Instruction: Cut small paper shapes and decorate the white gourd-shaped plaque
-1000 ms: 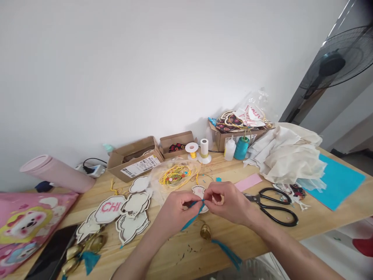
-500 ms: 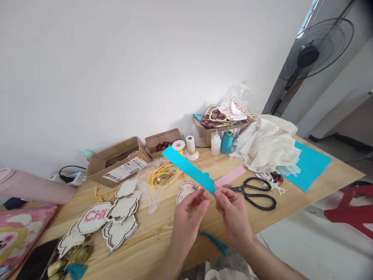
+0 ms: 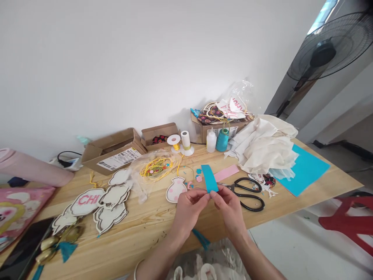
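Between both hands is a strip of bright blue paper or felt [image 3: 209, 177], its free end pointing away from me. My left hand [image 3: 190, 210] pinches the strip's near end from the left. My right hand [image 3: 229, 206] pinches the same end, its thumb on top. Just right of my right hand lie black-handled scissors [image 3: 250, 194], open on the table. Beyond the hands are a pink strip [image 3: 227, 172] and small cut flower shapes, one pink [image 3: 199, 178] and one blue [image 3: 199, 171]. A white pouch-shaped piece with pink dots [image 3: 176, 190] lies left of my left hand.
Cardboard boxes [image 3: 109, 151], thread spools [image 3: 186, 142], a white bottle [image 3: 211, 140] and a teal thread cone [image 3: 222, 140] line the wall. Cream fabric [image 3: 262, 146] covers part of a blue sheet [image 3: 309, 171] at right. Cloud-shaped pieces [image 3: 113, 206] and a phone [image 3: 21, 249] lie left.
The blue strip has swung from pointing far left to pointing away from me, and its visible length is shorter. Both hands have come together at its near end; the camera view has shifted slightly.
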A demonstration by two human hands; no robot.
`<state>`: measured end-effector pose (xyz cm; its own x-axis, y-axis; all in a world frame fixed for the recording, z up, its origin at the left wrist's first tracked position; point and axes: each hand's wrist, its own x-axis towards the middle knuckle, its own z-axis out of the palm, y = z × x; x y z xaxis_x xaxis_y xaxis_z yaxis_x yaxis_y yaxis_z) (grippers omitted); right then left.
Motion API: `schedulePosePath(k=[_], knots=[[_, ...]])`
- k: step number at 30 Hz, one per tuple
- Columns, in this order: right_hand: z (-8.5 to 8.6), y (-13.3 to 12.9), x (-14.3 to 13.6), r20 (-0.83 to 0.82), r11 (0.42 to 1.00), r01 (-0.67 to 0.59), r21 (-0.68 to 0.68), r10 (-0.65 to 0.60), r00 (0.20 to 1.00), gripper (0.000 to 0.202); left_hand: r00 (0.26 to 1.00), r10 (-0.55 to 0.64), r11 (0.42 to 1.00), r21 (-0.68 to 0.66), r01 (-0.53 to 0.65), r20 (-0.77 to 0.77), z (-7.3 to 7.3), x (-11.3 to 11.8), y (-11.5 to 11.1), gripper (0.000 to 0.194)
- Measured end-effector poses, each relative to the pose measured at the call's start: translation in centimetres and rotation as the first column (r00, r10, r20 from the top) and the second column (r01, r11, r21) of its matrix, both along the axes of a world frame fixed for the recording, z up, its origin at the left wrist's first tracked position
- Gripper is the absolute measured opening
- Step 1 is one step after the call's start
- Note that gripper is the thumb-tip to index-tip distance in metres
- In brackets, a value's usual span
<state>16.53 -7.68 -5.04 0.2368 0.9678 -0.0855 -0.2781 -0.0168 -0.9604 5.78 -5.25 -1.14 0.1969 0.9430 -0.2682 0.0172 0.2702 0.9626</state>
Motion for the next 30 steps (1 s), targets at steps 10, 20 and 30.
schedulePosePath(k=[10, 20, 30], knots=[[0.9, -0.2, -0.2, 0.070, 0.995, 0.082, 0.055, -0.085, 0.994, 0.014, 0.977, -0.053, 0.984, -0.154, 0.086, 0.205, -0.9, -0.7, -0.4, 0.019], [-2.3, -0.4, 1.1, 0.518, 0.994, 0.018, 0.106, -0.070, 0.853, 0.019, 0.898, 0.194, 0.955, -0.285, -0.081, 0.394, -1.7, -1.3, -0.3, 0.019], [-1.6, -1.1, 12.4, 0.975, 0.949, -0.225, -0.223, 0.219, -0.045, 0.032, 0.923, 0.136, 0.974, -0.219, -0.058, 0.360, -2.3, -8.0, 2.3, 0.021]])
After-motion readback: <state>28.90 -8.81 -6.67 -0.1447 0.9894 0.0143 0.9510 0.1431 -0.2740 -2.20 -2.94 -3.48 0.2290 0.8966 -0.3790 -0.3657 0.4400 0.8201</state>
